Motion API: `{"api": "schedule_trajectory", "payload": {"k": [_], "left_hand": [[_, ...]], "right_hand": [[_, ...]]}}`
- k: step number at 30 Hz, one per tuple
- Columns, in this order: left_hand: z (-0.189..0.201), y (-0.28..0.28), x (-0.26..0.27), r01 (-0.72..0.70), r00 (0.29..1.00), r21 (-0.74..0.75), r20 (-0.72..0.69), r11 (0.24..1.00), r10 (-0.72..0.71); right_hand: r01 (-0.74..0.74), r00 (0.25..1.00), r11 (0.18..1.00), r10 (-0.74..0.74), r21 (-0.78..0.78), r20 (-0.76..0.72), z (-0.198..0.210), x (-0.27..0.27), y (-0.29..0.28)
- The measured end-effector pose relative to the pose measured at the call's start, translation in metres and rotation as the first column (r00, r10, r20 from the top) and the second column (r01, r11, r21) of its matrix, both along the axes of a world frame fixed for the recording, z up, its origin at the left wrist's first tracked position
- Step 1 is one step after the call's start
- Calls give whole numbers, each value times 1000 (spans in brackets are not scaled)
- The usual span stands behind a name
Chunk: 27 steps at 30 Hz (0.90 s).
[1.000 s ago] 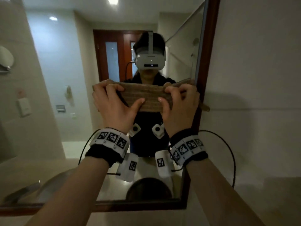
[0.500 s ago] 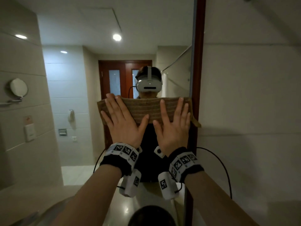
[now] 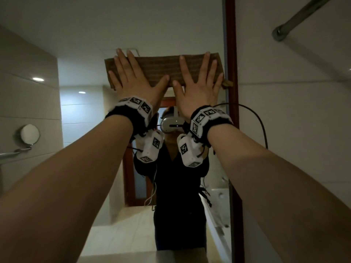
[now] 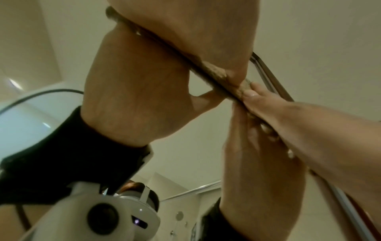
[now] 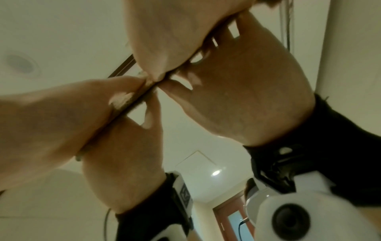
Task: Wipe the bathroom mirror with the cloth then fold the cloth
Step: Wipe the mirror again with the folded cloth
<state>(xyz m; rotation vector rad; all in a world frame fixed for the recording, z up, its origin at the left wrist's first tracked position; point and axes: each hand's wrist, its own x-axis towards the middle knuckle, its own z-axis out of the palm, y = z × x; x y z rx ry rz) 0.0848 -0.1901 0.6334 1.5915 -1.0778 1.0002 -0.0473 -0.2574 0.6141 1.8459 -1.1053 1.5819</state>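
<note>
Both hands flat, fingers straight and spread, pressing the brown cloth (image 3: 167, 70) against the mirror (image 3: 79, 44) high up, near its red-brown frame (image 3: 230, 54). Left hand (image 3: 133, 80) covers the cloth's left end, right hand (image 3: 197, 86) its right end; thumbs point inward, close together but not touching. Cloth's right corner overlaps the frame.

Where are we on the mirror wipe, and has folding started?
Wiping is under way: the left hand and right hand press the brown cloth flat against the mirror with straight fingers, high by its right frame. How much glass is already wiped can't be judged. Folding remains.
</note>
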Motion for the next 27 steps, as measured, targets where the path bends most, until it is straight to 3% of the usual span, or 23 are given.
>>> {"api": "schedule_trajectory", "payload": {"k": [5, 10, 16, 21, 27], "left_hand": [[-32, -1, 3, -3, 1000, -11, 27, 1000, 3], [-113, -1, 0, -2, 1000, 24, 4, 1000, 2], [-279, 9, -28, 66, 990, 159, -135, 985, -44], [-426, 14, -41, 94, 963, 365, -271, 926, 9], [-559, 17, -43, 97, 944, 538, -317, 838, 94]], "right_hand": [[-19, 1000, 999, 18, 41, 17, -29, 2, 7], [-14, 1000, 993, 15, 114, -5, -111, -2, 17], [-17, 1000, 955, 13, 295, 17, -278, -9, 28], [-21, 999, 893, 40, 449, -33, -421, -18, 35], [-20, 997, 818, 60, 575, -51, -558, -24, 48]]}}
